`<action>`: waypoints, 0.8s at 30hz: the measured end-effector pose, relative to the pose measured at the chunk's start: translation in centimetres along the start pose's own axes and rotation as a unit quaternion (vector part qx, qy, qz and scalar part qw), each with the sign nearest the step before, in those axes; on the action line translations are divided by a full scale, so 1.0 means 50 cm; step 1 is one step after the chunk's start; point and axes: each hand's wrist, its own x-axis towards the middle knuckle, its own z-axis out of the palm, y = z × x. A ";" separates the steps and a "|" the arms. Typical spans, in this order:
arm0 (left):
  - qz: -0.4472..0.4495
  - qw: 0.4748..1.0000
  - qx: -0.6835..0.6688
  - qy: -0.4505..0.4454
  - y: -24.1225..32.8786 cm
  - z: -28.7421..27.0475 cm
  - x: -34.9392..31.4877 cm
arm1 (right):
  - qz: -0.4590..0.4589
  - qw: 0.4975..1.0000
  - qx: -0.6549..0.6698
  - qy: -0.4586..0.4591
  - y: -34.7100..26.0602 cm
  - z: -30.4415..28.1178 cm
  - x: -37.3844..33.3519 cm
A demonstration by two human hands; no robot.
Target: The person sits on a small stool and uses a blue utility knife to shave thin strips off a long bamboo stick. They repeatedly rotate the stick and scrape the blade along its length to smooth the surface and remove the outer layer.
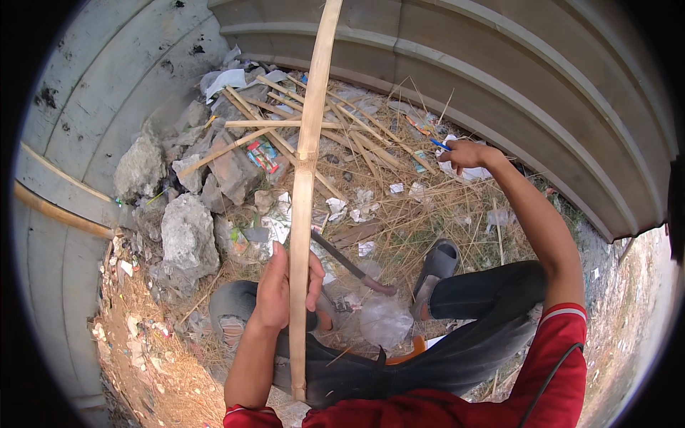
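A long split bamboo strip point(307, 157) stands nearly upright in front of me, running from my lap past the upper edge of the view. My left hand point(275, 289) is closed around its lower part, thumb on one side and fingers on the other. Out to the right, my right hand point(464, 155) grips a blue pen point(440, 145) above a white sheet of paper point(467, 172) on the ground. Several thinner bamboo strips point(264, 124) lie crossed in a pile beyond the held strip. A long dark blade-like tool point(342, 257) rests on the ground between my feet.
Rough rocks point(189, 232) are heaped at the left. A corrugated metal wall point(464, 57) curves around the far side and a pale panel point(78, 93) stands left. Dry grass, paper scraps and a clear plastic bag point(385, 319) litter the ground. An orange handle-like piece point(408, 353) lies by my legs.
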 end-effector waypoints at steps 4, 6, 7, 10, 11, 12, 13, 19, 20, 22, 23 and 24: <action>0.044 0.999 0.014 0.003 0.011 0.029 0.015 | -0.106 0.983 0.125 0.078 -0.078 -0.043 -0.118; 0.060 0.998 0.025 0.018 0.022 0.042 0.022 | -0.179 0.952 0.234 0.081 -0.134 -0.020 -0.159; 0.061 0.998 0.020 0.017 0.025 0.047 0.028 | -0.197 0.931 0.303 0.050 -0.162 -0.006 -0.185; 0.059 0.998 0.016 0.028 0.030 0.060 0.042 | -0.177 0.960 0.201 0.085 -0.259 0.034 -0.278; 0.054 0.998 0.018 0.034 0.030 0.061 0.045 | -0.199 0.966 0.133 0.099 -0.276 0.049 -0.288; 0.055 0.998 0.015 0.034 0.028 0.061 0.047 | -0.209 0.961 0.150 0.102 -0.289 0.069 -0.288; 0.056 0.998 0.009 0.023 0.025 0.057 0.049 | -0.218 0.955 0.167 0.109 -0.300 0.085 -0.287; 0.047 0.998 0.035 -0.011 0.018 0.056 0.059 | -0.236 0.945 0.170 0.146 -0.291 0.118 -0.262; 0.034 0.999 0.025 -0.004 0.019 0.065 0.055 | -0.253 0.937 0.169 0.173 -0.278 0.124 -0.254; 0.009 0.999 0.035 -0.002 0.013 0.069 0.056 | -0.282 0.913 0.173 0.237 -0.268 0.126 -0.247; -0.003 0.999 0.037 -0.001 0.009 0.070 0.058 | -0.289 0.897 0.219 0.252 -0.268 0.125 -0.250; -0.021 0.999 0.038 -0.009 0.010 0.072 0.057 | -0.295 0.879 0.264 0.267 -0.272 0.123 -0.256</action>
